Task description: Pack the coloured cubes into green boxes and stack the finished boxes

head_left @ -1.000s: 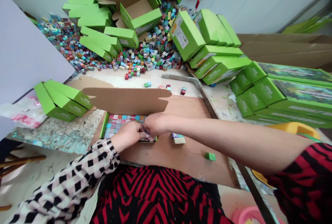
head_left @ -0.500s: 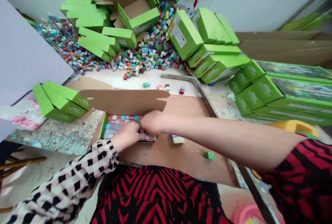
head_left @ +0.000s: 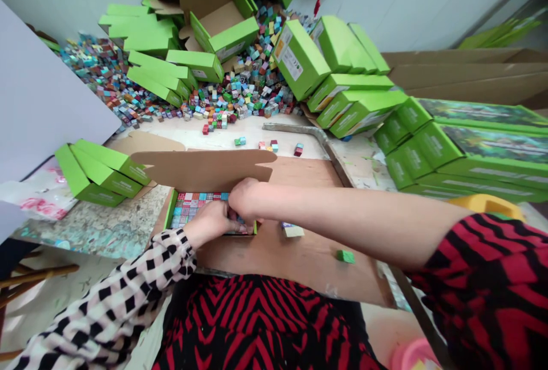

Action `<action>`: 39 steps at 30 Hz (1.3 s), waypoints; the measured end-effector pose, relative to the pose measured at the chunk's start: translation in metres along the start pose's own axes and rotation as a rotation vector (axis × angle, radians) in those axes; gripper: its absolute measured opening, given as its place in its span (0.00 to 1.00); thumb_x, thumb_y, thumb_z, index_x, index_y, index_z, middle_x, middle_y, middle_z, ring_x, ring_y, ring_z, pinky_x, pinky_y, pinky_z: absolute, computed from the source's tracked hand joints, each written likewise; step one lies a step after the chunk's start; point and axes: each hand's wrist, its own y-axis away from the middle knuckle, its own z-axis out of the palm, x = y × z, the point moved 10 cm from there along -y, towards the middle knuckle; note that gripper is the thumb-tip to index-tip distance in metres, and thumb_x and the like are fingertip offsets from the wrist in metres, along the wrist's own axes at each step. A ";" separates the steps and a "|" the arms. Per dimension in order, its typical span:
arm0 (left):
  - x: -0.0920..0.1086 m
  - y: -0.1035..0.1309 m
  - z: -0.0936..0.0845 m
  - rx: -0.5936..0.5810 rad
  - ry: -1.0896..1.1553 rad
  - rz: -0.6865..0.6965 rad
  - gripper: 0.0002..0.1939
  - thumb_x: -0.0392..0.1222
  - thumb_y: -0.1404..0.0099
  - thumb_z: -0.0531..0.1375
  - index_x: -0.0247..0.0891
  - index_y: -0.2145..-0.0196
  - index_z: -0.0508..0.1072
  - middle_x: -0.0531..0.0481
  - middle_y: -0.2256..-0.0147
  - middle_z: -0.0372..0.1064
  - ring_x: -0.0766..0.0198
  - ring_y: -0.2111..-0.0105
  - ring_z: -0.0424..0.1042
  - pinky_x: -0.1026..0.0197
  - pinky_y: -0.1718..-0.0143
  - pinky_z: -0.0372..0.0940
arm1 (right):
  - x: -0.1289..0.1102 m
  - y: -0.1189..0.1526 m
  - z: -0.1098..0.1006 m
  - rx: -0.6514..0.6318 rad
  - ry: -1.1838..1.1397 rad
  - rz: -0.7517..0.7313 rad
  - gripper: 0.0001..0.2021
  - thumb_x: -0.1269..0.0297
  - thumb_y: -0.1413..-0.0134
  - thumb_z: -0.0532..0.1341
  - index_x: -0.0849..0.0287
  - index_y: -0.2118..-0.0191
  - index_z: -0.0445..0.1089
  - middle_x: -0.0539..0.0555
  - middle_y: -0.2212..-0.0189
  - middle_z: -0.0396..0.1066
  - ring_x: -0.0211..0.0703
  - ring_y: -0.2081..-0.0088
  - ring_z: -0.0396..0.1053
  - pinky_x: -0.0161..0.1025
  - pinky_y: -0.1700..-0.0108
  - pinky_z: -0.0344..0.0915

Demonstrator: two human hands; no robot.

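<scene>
Head view, board (head_left: 308, 278) on speckled table (head_left: 143, 221), pale wall (head_left: 402, 4), left hand (head_left: 212, 221), right hand (head_left: 245, 200) over box (head_left: 170, 209), grips unclear

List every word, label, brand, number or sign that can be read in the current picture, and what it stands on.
"TNT", as it appears, on two small cubes in the open box.
White labels on the leaning green boxes at the back: too small to read.
White print on the stacked boxes at right: too blurred to read.
White print on the green boxes at left: too small to read.
</scene>
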 end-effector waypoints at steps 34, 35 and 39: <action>0.033 -0.005 0.019 -0.154 0.175 0.020 0.01 0.35 0.52 0.64 0.35 0.78 0.75 0.56 0.79 0.70 0.67 0.76 0.67 0.67 0.73 0.59 | 0.024 0.083 0.058 0.638 -0.272 0.058 0.15 0.71 0.38 0.51 0.65 0.49 0.66 0.62 0.58 0.72 0.46 0.59 0.72 0.39 0.59 0.68; 0.033 -0.006 0.019 -0.145 0.157 0.015 0.01 0.35 0.52 0.64 0.36 0.79 0.75 0.56 0.80 0.70 0.68 0.76 0.67 0.67 0.74 0.59 | 0.024 0.082 0.059 0.625 -0.259 0.067 0.15 0.71 0.38 0.51 0.66 0.48 0.66 0.62 0.58 0.72 0.47 0.59 0.72 0.40 0.59 0.68; 0.033 -0.008 0.021 -0.091 0.068 0.015 0.04 0.32 0.52 0.64 0.36 0.82 0.73 0.57 0.82 0.66 0.68 0.77 0.64 0.67 0.74 0.56 | 0.022 0.081 0.060 0.602 -0.218 0.084 0.15 0.71 0.39 0.52 0.67 0.48 0.66 0.63 0.55 0.71 0.48 0.56 0.71 0.41 0.56 0.68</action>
